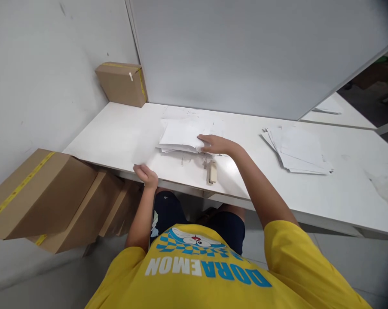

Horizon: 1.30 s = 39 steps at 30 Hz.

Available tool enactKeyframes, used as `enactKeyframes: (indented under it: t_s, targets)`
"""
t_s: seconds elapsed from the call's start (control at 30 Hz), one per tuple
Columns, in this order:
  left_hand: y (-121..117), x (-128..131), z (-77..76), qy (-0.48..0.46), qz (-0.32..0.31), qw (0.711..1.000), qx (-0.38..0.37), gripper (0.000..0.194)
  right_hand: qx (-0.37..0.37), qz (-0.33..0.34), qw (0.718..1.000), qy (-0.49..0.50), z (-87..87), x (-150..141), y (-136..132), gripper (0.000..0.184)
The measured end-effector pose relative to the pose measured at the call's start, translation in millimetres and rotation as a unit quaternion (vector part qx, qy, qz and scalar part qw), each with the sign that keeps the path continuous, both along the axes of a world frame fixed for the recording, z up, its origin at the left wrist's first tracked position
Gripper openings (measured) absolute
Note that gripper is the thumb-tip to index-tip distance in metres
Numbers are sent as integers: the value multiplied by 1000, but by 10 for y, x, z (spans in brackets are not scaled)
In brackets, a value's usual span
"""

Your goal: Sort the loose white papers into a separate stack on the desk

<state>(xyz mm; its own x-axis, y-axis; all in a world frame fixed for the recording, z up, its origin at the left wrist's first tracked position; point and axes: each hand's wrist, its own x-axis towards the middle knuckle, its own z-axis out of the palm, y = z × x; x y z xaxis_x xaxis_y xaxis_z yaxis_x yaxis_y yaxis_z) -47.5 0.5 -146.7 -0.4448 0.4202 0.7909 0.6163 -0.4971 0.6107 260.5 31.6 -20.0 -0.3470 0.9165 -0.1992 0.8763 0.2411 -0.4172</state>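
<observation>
A stack of white paper lies on the table in front of me, its near edges uneven and slightly lifted. My right hand is at its right side, fingers over the top sheet and thumb by the near corner, gripping it. Just below that hand, a small beige stapler rests near the table's front edge. My left hand is closed at the front edge, left of the stack. A faint pale blur shows above its fingers; what they hold, if anything, I cannot make out against the white surface.
Another fanned pile of white paper lies to the right on the white table. A taped cardboard box stands in the back left corner. More cardboard boxes lean at the left front. A grey panel closes off the back.
</observation>
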Motion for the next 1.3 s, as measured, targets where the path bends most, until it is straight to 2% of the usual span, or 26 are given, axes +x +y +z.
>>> enactKeyframes:
  t_s: [0.03, 0.07, 0.13, 0.2, 0.27, 0.43, 0.5, 0.57, 0.63, 0.7, 0.83, 0.9, 0.97, 1.03, 1.13, 1.2, 1.23, 1.3]
  targets:
    - [-147, -66, -54, 91, -56, 994, 13, 28, -4, 0, 1000, -6, 12, -5, 5, 69]
    - [-292, -130, -109, 195, -123, 973, 28, 25, -6, 1, 1000, -12, 17, -10, 10, 69]
    - [-549, -230, -210, 353, -217, 909, 39, 14, -6, 3, 1000, -21, 12, -23, 24, 71]
    - [-738, -272, -283, 425, -265, 865, 22, 9, 4, 2, 1000, -26, -16, -37, 44, 70]
    - [-847, -256, -321, 444, -280, 851, -2, 12, 27, -8, 999, -26, -57, -55, 67, 66]
    - [-890, -96, -321, 437, -280, 853, -60, 21, 147, -106, 982, 44, -123, -138, 78, 50]
    - [-888, -31, -305, 438, -275, 852, -87, 24, 189, -145, 968, 78, -99, -183, 27, 49]
    - [-898, 24, -276, 449, -271, 846, -97, 27, 224, -152, 958, 91, -48, -237, -83, 49]
    - [-917, 73, -232, 468, -263, 838, -95, 30, 259, -119, 954, 89, 1, -303, -261, 49]
    - [-935, 114, -180, 487, -247, 833, -87, 34, 280, -55, 955, 83, 19, -379, -496, 48]
    - [-945, 159, -179, 476, -225, 846, -83, 40, 276, 98, 953, 76, -81, -515, -1008, 47]
    - [-950, 148, -282, 440, -195, 875, -57, 38, 259, 176, 946, 84, -168, -553, -1209, 47]
    - [-966, 112, -440, 395, -134, 909, -9, 31, 236, 226, 941, 91, -249, -573, -1347, 46]
    - [-988, 64, -607, 361, -73, 930, 12, 28, 209, 241, 943, 92, -305, -579, -1419, 45]
    - [-1009, 9, -768, 338, -37, 940, -17, 26, 160, 256, 948, 97, -334, -546, -1396, 50]
    - [-1008, 2, -790, 327, -37, 944, -38, 24, 137, 239, 955, 114, -323, -478, -1279, 59]
    - [-1005, 7, -779, 323, -41, 945, -45, 22, 136, 198, 963, 121, -313, -430, -1189, 61]
    - [-997, 28, -728, 326, -49, 943, -48, 22, 160, 46, 979, 121, -298, -321, -962, 59]
